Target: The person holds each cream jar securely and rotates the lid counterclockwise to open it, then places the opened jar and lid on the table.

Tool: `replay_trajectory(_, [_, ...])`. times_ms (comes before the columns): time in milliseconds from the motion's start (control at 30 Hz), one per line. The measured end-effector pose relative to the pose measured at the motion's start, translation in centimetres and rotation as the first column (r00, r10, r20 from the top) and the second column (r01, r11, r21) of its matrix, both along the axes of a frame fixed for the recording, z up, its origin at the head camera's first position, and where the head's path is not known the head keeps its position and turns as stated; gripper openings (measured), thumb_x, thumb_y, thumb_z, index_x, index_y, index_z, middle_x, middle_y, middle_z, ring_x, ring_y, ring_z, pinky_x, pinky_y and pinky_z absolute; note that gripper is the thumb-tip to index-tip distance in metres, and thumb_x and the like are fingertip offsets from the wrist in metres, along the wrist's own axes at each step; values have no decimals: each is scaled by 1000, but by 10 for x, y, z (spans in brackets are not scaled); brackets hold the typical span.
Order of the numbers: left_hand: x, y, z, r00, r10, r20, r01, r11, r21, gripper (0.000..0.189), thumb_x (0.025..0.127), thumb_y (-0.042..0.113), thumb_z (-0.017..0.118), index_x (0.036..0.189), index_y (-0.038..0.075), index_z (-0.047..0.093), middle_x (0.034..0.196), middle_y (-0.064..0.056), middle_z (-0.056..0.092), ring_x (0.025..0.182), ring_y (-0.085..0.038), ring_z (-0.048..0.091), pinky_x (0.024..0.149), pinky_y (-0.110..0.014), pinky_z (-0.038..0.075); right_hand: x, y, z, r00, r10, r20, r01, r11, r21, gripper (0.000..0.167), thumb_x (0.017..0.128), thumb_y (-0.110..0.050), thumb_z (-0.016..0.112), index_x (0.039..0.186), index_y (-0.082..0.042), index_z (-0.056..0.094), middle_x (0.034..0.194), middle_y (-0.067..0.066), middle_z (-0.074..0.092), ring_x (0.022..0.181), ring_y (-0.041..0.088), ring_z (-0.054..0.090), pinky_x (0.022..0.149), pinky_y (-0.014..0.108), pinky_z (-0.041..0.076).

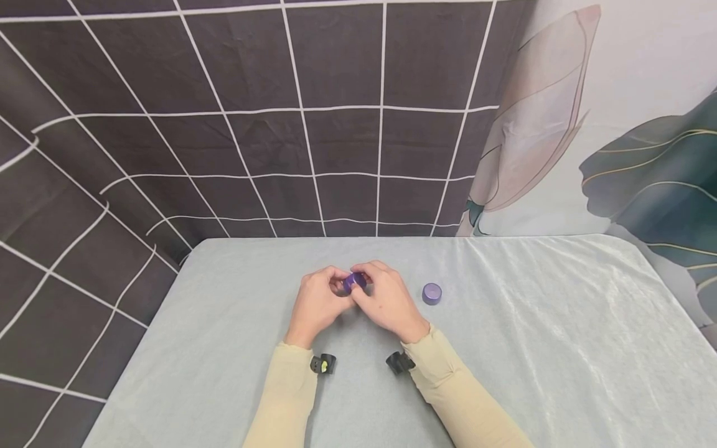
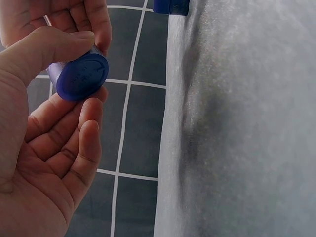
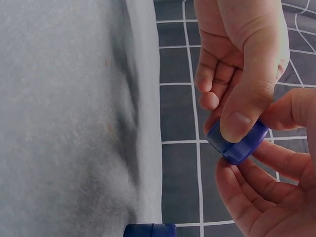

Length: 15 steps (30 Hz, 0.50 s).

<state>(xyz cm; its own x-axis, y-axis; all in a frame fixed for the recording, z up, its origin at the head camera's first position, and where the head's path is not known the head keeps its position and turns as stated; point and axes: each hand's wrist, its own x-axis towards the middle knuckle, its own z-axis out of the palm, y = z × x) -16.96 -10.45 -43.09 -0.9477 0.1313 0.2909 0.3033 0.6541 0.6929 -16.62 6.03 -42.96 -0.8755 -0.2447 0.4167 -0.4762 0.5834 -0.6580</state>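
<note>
A small purple round container [image 1: 355, 282] is held between both hands above the table, near its far side. My left hand [image 1: 320, 303] pinches it, the thumb lying across its side in the left wrist view. There the flat round end of the container [image 2: 81, 79] faces the camera. From the other side, my right hand [image 1: 390, 303] pinches it between thumb and fingers. A seam runs around the container [image 3: 244, 143] in the right wrist view. Another purple round container [image 1: 432, 294] stands on the table to the right of the right hand.
A pale grey-blue cloth [image 1: 549, 348] with slight wrinkles covers the table. Behind and to the left hangs a dark curtain with white grid lines [image 1: 336, 143]; a leaf-patterned curtain [image 1: 560, 124] hangs at the back right. Black cameras [image 1: 323, 363] are worn on both wrists.
</note>
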Motion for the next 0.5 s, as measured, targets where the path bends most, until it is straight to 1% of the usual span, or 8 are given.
replay_trajectory(200, [0, 1, 1, 1000, -3, -6, 3, 1000, -8, 32, 69, 24, 87, 94, 9, 74, 73, 6, 66, 68, -10, 60, 67, -29, 52, 0, 0, 0, 1000, -1, -4, 1, 1000, -3, 30, 86, -18, 68, 111, -2, 71, 104, 8, 71, 92, 21, 65, 85, 38, 52])
replay_trajectory(333, [0, 1, 1, 1000, -3, 0, 3, 1000, -7, 33, 69, 23, 87, 95, 8, 75, 73, 5, 66, 68, -9, 60, 66, -30, 52, 1, 0, 1, 1000, 2, 10, -2, 1000, -2, 35, 86, -18, 66, 117, -1, 69, 109, 9, 70, 94, 21, 66, 87, 39, 52])
replay_trajectory(500, [0, 1, 1, 1000, -4, 1, 4, 1000, -6, 31, 70, 23, 86, 96, 9, 75, 72, 6, 66, 67, -9, 60, 65, -29, 52, 1, 1, 2, 1000, 5, 28, -5, 1000, -13, 43, 85, -17, 66, 124, 2, 64, 110, 11, 69, 96, 23, 67, 88, 39, 52])
